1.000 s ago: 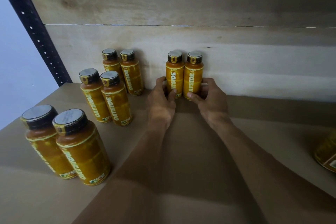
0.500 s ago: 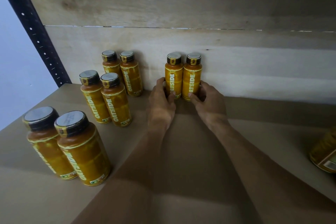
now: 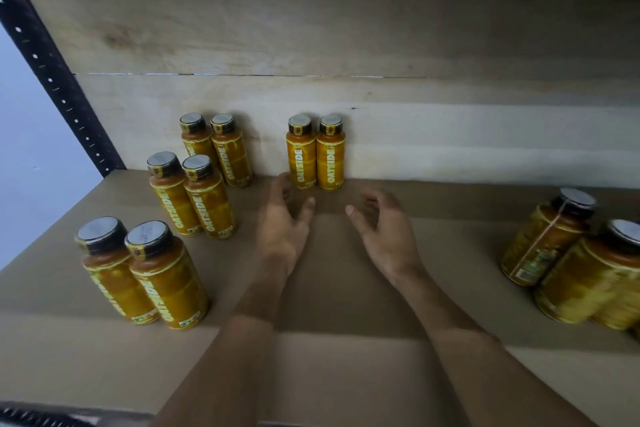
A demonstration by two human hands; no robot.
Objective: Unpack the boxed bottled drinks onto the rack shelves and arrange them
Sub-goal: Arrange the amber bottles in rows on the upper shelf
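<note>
One broad brown shelf [image 3: 346, 374] fills the lower half of the view, a flat matt surface like cardboard, with faint creases running across it; its front edge shows as a dark strip at the bottom left. Behind it rise two pale wooden planks, the upper plank [image 3: 346, 10] wide and grainy, the lower plank [image 3: 450, 135] lighter, with a thin gap between them. A pale bluish wall [image 3: 31, 156] shows at the far left, past a black perforated upright [image 3: 59, 94] that slants down to the shelf's back left corner.

Two bare forearms reach in from the bottom edge; the left hand [image 3: 282, 229] and the right hand [image 3: 384, 232] hover low over the middle of the shelf, both loosely open with fingers slightly bent, and neither has hold of anything.

Ten orange bottles with dark caps stand upright on the shelf in pairs, each pair side by side and touching. The right pair [image 3: 547, 239] sits near the right edge, looming large, labels turned away; the front left pair [image 3: 166, 281] stands near the shelf's front; the middle left pair [image 3: 207, 201] stands behind it; the back left pair [image 3: 230, 152] stands against the lower plank; the centre pair [image 3: 300, 152] also stands against that plank, labels facing out, just beyond the fingertips of both hands.
</note>
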